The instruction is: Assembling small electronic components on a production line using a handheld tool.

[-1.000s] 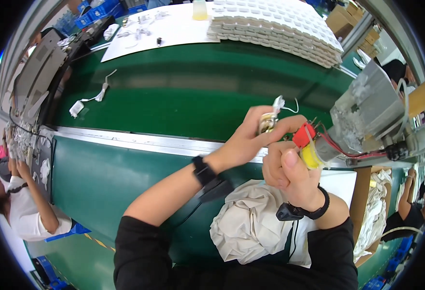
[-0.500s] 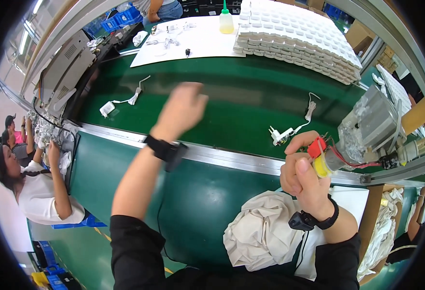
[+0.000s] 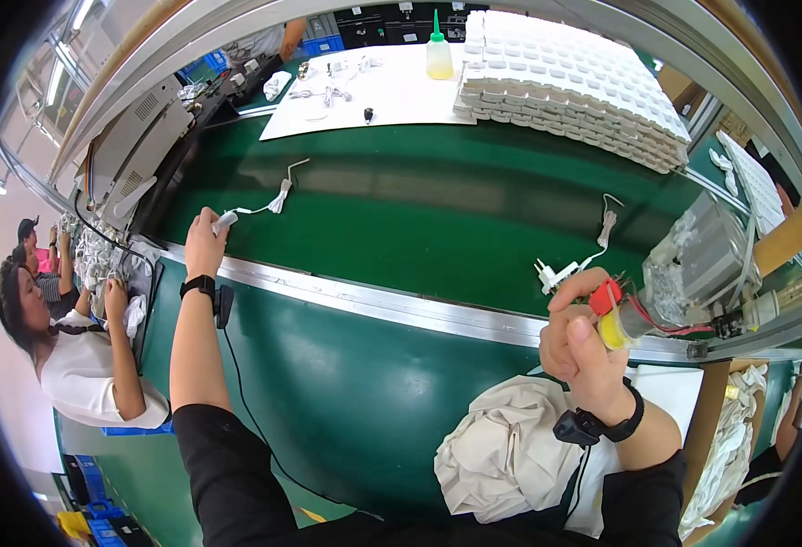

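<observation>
My left hand (image 3: 204,244) reaches to the belt's left side, its fingers closed round a white power adapter (image 3: 225,221). From it a thin white cable, tied in a bundle (image 3: 279,198), trails across the green surface. On the right, my right hand (image 3: 583,342) is curled against a wired cylindrical device with a yellow ring (image 3: 613,330) and a red part (image 3: 605,296); red wires run from it. Just beyond that hand lies a second white adapter (image 3: 556,274) with plug pins and a bundled cable (image 3: 608,230).
A metal rail (image 3: 373,296) divides the green belt from the near tabletop. Stacked white trays (image 3: 574,91) and a green-capped bottle (image 3: 439,59) stand at the back. A cream cloth bundle (image 3: 510,447) lies near me, beside a carton (image 3: 706,438). Another person (image 3: 86,365) sits at left.
My left hand has moved left and toward me, from over the belt's middle to the left adapter, and has taken hold of it. My right hand stays at the wired device.
</observation>
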